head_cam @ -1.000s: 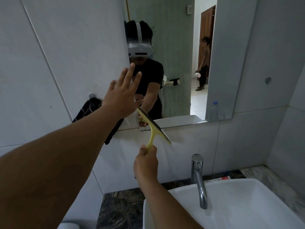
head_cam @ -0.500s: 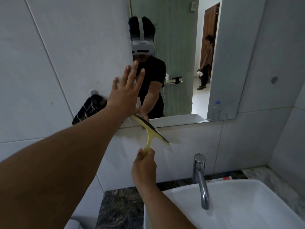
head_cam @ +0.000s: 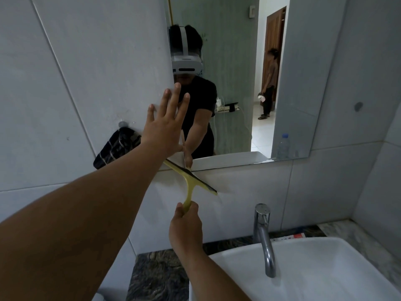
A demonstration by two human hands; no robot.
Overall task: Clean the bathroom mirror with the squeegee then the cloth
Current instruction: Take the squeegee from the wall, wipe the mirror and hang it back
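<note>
The wall mirror (head_cam: 303, 61) hangs above the basin. My left hand (head_cam: 163, 127) lies flat with fingers spread against the mirror's left edge, holding nothing. My right hand (head_cam: 185, 224) grips the handle of a yellow squeegee (head_cam: 191, 181). Its black blade runs diagonally across the mirror's bottom left edge and onto the tile below. A dark checked cloth (head_cam: 117, 148) hangs from a wall hook left of the mirror, partly hidden by my left forearm.
A white basin (head_cam: 325, 268) with a chrome tap (head_cam: 263, 235) sits at the lower right on a dark marble counter (head_cam: 156, 276). The mirror reflects a plastic bottle (head_cam: 283, 146) and a second person (head_cam: 269, 83) standing at a doorway behind me.
The squeegee has slid slightly down and right off the mirror's lower edge onto the tile. My left hand stays pressed at the mirror's left edge.
</note>
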